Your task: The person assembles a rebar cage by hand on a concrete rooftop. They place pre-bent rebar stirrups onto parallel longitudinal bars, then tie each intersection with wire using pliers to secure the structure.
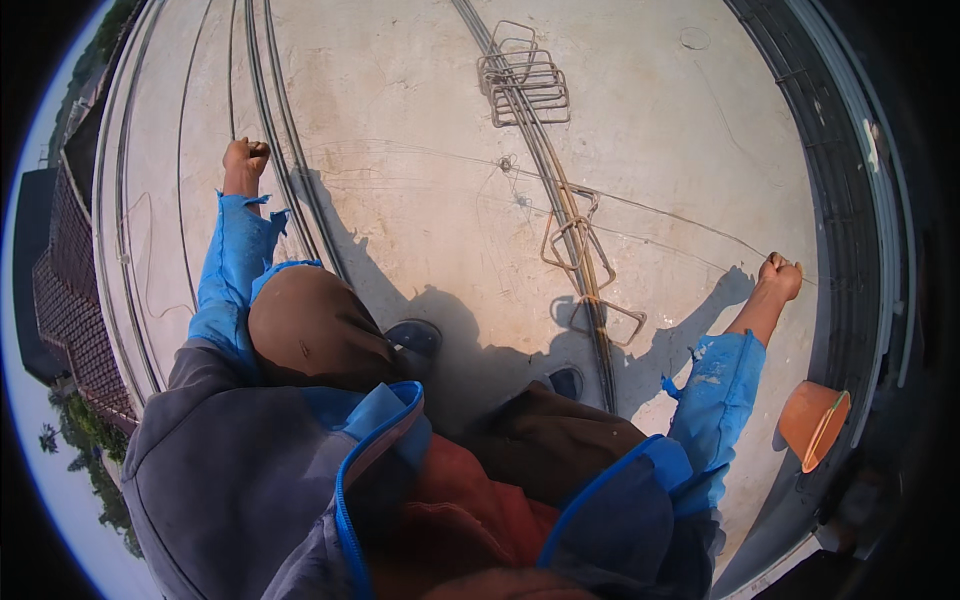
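My left hand (246,155) is closed in a fist beside long thin steel bars (263,90) on the left. A small dark bit shows at its fingers, but what it grips is too small to make out. Far to the right, my right hand (780,276) is closed on a thin wire (680,217). That wire runs leftward over a bundle of bars (545,165) in the middle, past a small wire tangle (507,163); fainter strands stretch on toward my left hand. Bent steel stirrups (525,90) sit around the bundle, and more stirrups (572,240) lie nearer my feet.
An orange bucket (812,425) lies tilted on the right, below my right hand. Dark bars with ties (805,100) line the right edge of the concrete slab (400,90). My shoes (414,337) stand on the slab. Tiled roofs (85,280) and trees show beyond its left edge.
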A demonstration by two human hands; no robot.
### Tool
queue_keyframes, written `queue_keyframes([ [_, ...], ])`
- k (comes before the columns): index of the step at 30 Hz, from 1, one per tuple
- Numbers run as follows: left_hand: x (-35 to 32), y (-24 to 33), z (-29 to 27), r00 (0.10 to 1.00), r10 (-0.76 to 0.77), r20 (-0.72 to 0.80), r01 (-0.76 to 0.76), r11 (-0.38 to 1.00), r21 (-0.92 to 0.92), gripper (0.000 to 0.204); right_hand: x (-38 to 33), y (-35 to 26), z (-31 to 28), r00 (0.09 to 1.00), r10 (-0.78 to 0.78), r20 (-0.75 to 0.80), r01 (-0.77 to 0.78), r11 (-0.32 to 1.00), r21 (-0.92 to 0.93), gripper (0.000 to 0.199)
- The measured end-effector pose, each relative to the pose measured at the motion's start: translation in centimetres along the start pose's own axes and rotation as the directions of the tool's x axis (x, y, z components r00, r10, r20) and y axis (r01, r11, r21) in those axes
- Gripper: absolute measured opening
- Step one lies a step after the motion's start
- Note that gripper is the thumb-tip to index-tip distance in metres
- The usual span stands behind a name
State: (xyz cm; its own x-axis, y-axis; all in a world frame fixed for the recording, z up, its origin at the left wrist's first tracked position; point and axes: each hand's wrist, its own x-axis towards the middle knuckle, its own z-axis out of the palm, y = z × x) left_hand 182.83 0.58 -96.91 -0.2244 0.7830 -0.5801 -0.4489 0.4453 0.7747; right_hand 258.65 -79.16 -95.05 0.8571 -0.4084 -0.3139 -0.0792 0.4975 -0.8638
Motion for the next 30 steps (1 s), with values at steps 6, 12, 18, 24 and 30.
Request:
queue_keyframes([
  [6,0.4,2.7,-5.8,0.557,0.606,-0.567,0.102,0.628,0.772,0.092,-2.9,6.8,-2.1,0.983,0.167,0.072,-0.164,0.985,-0.047,0.046],
  [12,-18.1,-6.3,4.4,0.558,0.295,0.776,-0.810,-0.009,0.586,0.042,-8.7,5.6,-2.5,0.996,0.035,-0.085,-0.085,0.710,-0.700,0.071],
  [18,-29.6,-17.4,7.5,0.095,-0.494,0.864,-0.989,-0.147,0.025,0.038,-19.1,5.5,2.8,0.646,-0.175,0.743,0.752,0.312,-0.580,0.047],
  [24,-32.4,-19.3,6.6,0.213,-0.573,0.791,-0.969,-0.018,0.247,0.037,-41.3,9.2,7.6,0.032,0.635,0.772,0.898,0.320,-0.301,0.048],
  [30,-33.6,-18.3,5.3,0.293,-0.442,0.848,-0.841,0.302,0.448,0.035,-46.2,13.7,6.7,-0.059,0.863,0.502,0.513,0.457,-0.727,0.041],
])
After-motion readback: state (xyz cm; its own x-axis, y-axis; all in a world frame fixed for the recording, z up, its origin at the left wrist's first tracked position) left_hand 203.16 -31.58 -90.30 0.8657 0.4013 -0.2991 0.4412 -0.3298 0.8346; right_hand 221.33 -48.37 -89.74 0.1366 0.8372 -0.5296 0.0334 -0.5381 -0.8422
